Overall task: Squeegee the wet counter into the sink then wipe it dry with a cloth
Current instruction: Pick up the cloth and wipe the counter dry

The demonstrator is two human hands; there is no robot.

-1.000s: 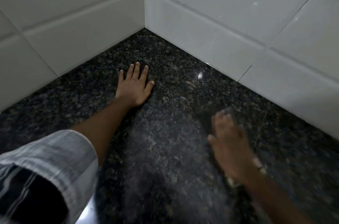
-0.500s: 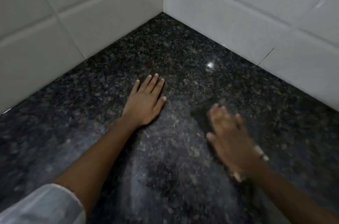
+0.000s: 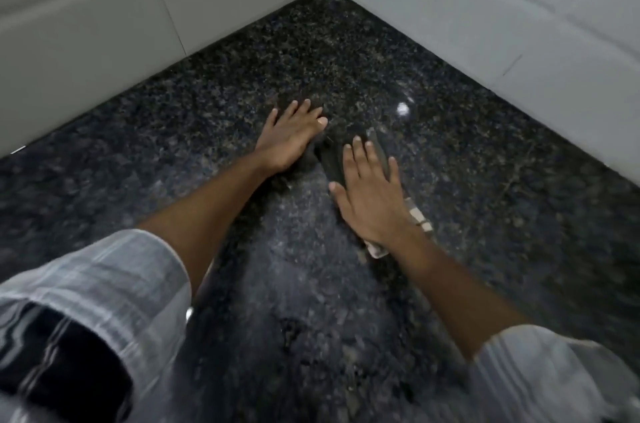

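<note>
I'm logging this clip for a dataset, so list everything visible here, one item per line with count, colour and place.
granite counter: one, black with pale speckles, fills the lower frame up to the corner; a duller streaked patch runs down the middle.
wall tiles: two tiled walls, white, meeting at the corner behind the counter.
cloth: one, dark with a paler checked end by the wrist, flat on the counter under the right hand.
sleeves: two, pale grey striped, bottom left and bottom right.
left hand: one, flat on the counter with fingers spread, holding nothing.
right hand: one, palm down, pressing on the cloth, fingers extended.
No sink or squeegee is in view.
</note>
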